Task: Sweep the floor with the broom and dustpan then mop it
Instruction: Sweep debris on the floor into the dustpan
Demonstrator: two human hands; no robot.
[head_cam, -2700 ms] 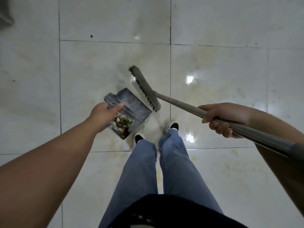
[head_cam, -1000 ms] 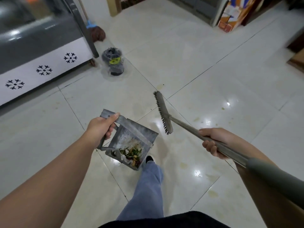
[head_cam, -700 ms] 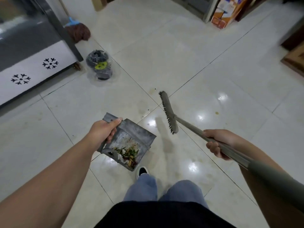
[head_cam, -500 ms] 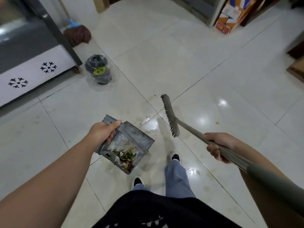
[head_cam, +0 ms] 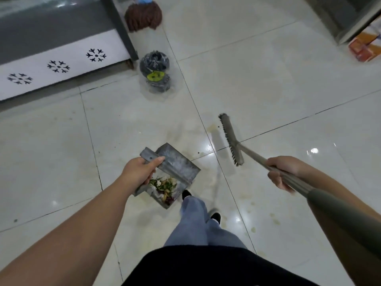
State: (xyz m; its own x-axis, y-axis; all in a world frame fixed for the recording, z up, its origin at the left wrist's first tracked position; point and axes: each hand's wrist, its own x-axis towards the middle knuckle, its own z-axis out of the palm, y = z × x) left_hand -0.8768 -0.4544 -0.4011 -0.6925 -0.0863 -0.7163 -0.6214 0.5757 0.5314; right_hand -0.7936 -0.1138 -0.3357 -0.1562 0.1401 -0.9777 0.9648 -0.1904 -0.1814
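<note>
Two stages here, and by my read the first is nearly closed out. Nearest: left hand curled round the dustpan handle, pan held off the floor and tipped back toward the legs so the load sits in the back. Debris in it: green scraps, white bits, some reddish stuff. Right hand wrapped round the broom shaft partway down; the head looks lifted, bristles off the tile, not sweeping. So collection looks done; dump is not.

Floor is far from clean: yellowish stains and drips near the feet and by the broom head, a few dark specks at the tile joint. That's mop work, not broom work.

Further out: a bagged bin with a yellow-green item on top, beside the foot of a cabinet with snowflake marks. Likely dump target, but that's a guess. Beyond it, brown mop head resting on the floor, untouched.

Left: empty pan, park broom and pan, mop the whole area.
</note>
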